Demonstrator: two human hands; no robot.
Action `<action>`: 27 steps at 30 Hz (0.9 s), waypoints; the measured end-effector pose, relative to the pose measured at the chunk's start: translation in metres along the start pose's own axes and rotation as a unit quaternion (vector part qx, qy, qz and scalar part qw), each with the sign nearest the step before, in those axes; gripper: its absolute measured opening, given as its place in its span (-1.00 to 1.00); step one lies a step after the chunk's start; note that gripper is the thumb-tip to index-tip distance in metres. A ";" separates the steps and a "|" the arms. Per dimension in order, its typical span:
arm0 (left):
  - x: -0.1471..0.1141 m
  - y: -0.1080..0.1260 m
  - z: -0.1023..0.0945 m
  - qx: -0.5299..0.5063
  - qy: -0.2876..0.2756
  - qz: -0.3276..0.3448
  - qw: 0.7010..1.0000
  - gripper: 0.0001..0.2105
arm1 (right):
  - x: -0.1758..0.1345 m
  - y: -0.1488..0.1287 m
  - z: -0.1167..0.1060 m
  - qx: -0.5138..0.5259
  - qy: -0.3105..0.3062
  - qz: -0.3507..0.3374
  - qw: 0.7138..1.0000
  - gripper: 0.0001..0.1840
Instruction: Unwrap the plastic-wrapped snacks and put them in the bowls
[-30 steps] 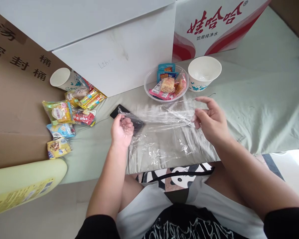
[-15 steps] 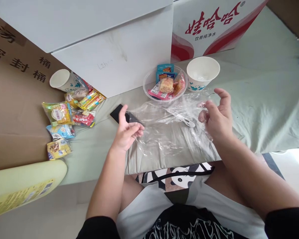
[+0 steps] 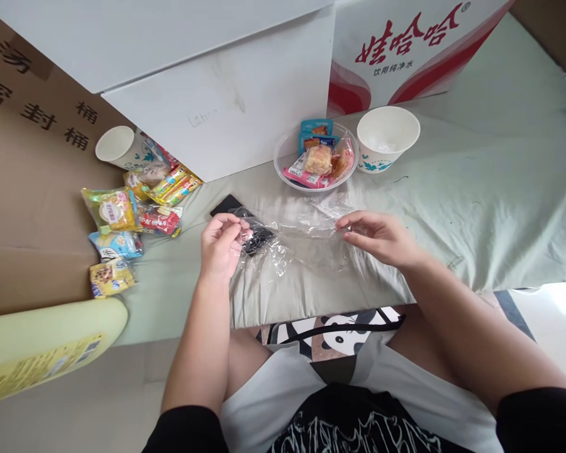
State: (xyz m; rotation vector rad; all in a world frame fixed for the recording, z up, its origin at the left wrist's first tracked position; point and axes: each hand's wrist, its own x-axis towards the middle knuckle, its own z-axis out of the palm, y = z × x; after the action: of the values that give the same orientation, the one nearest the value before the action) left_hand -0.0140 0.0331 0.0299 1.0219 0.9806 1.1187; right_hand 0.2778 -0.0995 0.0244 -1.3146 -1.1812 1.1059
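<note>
A crumpled clear plastic bag (image 3: 306, 217) is stretched between my two hands, just above the cloth. My left hand (image 3: 222, 244) pinches its left end between thumb and fingers. On the other side, my right hand (image 3: 380, 238) grips the right edge with thumb and fingertips. Loose plastic hangs below my left fingers. Behind and under the film lies a black phone (image 3: 229, 204), partly covered by the bag and my left hand. Farther back, a clear round bowl (image 3: 279, 165) holds several wrapped snacks, including a wrapped pastry (image 3: 318, 160).
A white paper cup (image 3: 387, 135) stands right of the bowl. Wrapped snacks (image 3: 110, 211) and a tipped paper cup (image 3: 116, 146) lie at left beside a brown carton (image 3: 28, 207). White boxes (image 3: 264, 107) stand behind. A pale green cloth (image 3: 490, 207) covers the surface.
My right hand has moved left and its fingers have closed on the bag's edge. The bag is narrower and bunched. A white strip seen across the plastic earlier no longer shows.
</note>
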 end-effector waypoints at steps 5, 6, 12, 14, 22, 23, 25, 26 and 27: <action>0.005 -0.004 -0.007 0.000 0.020 0.028 0.999 -0.55 | 0.002 0.001 -0.006 -0.010 0.072 0.013 0.997 -0.58; 0.006 -0.006 -0.008 0.011 0.020 0.039 0.999 -0.53 | 0.003 0.000 -0.007 -0.017 0.079 0.010 0.997 -0.55; 0.010 -0.018 -0.020 0.244 0.003 0.155 0.957 -0.54 | 0.004 0.002 -0.010 -0.218 0.172 -0.059 0.959 -0.82; 0.011 -0.019 -0.024 0.335 0.001 0.222 0.916 -0.57 | 0.005 0.002 -0.011 -0.279 0.206 -0.089 0.934 -0.87; 0.006 -0.012 -0.023 0.399 0.001 0.339 0.852 -0.85 | 0.000 -0.006 -0.015 -0.261 0.221 -0.172 0.924 -0.83; 0.005 -0.012 -0.023 0.375 0.011 0.333 0.865 -0.80 | -0.001 -0.008 -0.015 -0.228 0.200 -0.167 0.938 -0.79; 0.004 -0.013 -0.021 0.319 0.026 0.315 0.894 -0.73 | -0.003 -0.012 -0.013 -0.136 0.160 -0.137 0.968 -0.68; 0.003 -0.013 -0.019 0.286 0.029 0.303 0.908 -0.70 | -0.004 -0.014 -0.013 -0.083 0.143 -0.114 0.980 -0.63; 0.002 -0.011 -0.017 0.250 0.028 0.286 0.925 -0.67 | -0.006 -0.017 -0.013 -0.029 0.129 -0.086 0.987 -0.60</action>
State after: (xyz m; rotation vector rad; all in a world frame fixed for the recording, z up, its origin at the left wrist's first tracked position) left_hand -0.0277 0.0355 0.0146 1.7799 1.0736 1.4063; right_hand 0.2885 -0.1062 0.0419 -1.3282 -1.1169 0.7566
